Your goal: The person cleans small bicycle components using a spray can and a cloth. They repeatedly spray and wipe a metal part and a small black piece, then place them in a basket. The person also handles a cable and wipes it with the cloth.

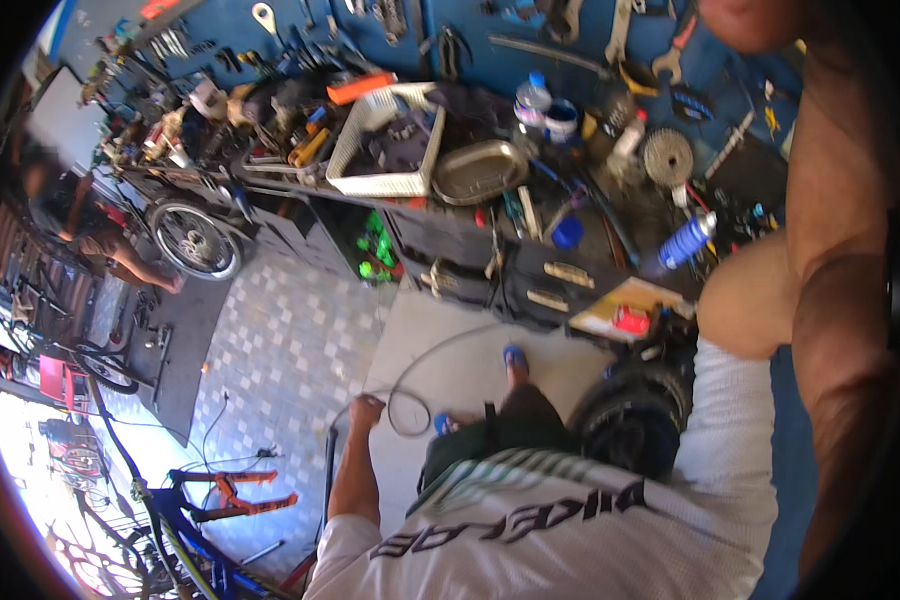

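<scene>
My left hand (366, 408) hangs low beside my dark green shorts, with its fingers curled closed. A thin dark cable (410, 434) loops on the pale floor and runs toward that hand. Just below it stands a black tube (330, 465). Whether the hand grips the cable, or anything else, is too small to make out. My right arm is bent and raised along the right edge. Of my right hand (755, 22), only a blurred part shows at the top, close to the camera; its fingers are mostly out of frame.
A cluttered workbench ahead holds a white basket (382, 184), a metal tray (478, 172), a cassette (668, 156) and a blue spray can (686, 242). Tools hang on the blue wall (510, 75). A blue bicycle frame with an orange fork (232, 492) stands lower left; another person (80, 215) sits far left.
</scene>
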Motion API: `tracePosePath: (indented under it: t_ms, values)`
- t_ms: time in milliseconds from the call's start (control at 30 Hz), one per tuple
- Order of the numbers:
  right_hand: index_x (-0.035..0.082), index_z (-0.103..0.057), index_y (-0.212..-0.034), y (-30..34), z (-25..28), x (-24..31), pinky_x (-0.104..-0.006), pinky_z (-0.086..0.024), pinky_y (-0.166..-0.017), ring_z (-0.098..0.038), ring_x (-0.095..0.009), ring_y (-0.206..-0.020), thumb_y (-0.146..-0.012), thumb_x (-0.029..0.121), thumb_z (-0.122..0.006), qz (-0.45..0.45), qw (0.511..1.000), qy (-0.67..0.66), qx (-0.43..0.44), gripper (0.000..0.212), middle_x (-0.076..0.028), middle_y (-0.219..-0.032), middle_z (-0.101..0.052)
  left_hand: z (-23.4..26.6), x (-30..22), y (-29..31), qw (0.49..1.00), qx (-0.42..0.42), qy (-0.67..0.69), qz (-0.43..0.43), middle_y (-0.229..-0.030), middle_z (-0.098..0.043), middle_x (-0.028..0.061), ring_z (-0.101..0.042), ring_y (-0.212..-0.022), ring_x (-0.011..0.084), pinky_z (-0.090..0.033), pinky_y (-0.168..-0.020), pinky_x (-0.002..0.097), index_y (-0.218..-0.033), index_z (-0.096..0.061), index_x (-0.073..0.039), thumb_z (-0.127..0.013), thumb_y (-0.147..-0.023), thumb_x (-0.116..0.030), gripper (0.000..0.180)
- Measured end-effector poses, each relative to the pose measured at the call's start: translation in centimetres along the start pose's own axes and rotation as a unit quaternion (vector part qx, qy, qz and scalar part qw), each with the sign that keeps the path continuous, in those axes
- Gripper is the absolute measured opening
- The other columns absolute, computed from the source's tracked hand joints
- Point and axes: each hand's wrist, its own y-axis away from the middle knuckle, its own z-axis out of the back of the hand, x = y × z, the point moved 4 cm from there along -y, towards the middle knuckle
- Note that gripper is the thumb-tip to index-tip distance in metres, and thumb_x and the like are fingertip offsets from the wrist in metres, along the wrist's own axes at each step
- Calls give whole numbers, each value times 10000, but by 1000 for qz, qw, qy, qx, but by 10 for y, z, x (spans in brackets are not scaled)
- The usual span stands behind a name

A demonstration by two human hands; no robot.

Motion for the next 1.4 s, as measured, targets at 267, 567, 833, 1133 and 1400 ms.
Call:
tracePosePath:
  t_ms: [267, 567, 833, 1133, 1400]
  values:
    - [60, -699, -911, -30, -54, -19, -387, -490, -719, -648, -258, -773, -860, 369, -765, -223, 958, 119, 137, 320, -109, -823, -669, -1, 5, 3, 1000, 9, 8, -22, -771, -726, 157, -703, -672, 260, -589, -619, 389, -894, -744, -17, -754, -777, -243, 254]
    - [61, -704, -935, -40, -44, -10, -381, -483, -757, -643, -250, -821, -863, 392, -759, -222, 956, 127, 145, 343, -104, -868, -672, -2, 41, 15, 975, 135, -176, -6, -752, -734, 96, -707, -595, 192, -611, -520, 359, -814, -745, -43, -723, -864, -217, 182]
    - [62, -708, -956, -44, -45, -11, -376, -478, -790, -639, -242, -864, -865, 413, -754, -211, 959, 130, 136, 365, -99, -908, -675, -13, 33, -8, 924, 148, -325, -139, -828, -724, 100, -723, -697, 224, -585, -524, 429, -983, -728, -62, -716, -913, -168, 128]
    - [63, -713, -980, 16, 19, 41, -371, -471, -828, -634, -234, -913, -867, 436, -748, 12, 999, -12, -27, 391, -93, -953, -679, -7, 3, -10, 963, 69, -243, -91, -651, -701, 113, -703, -567, 245, -585, -562, 379, -809, -738, -44, -738, -810, -323, 280]
    - [64, -718, -1001, 267, 171, 274, -366, -466, -862, -630, -226, -956, -869, 457, -743, 737, 585, -339, -3, 415, -89, -993, -682, 11, 18, 8, 972, 56, -226, -18, -688, -716, 67, -744, -723, 243, -593, -646, 407, -769, -751, -111, -706, -817, -259, 163]
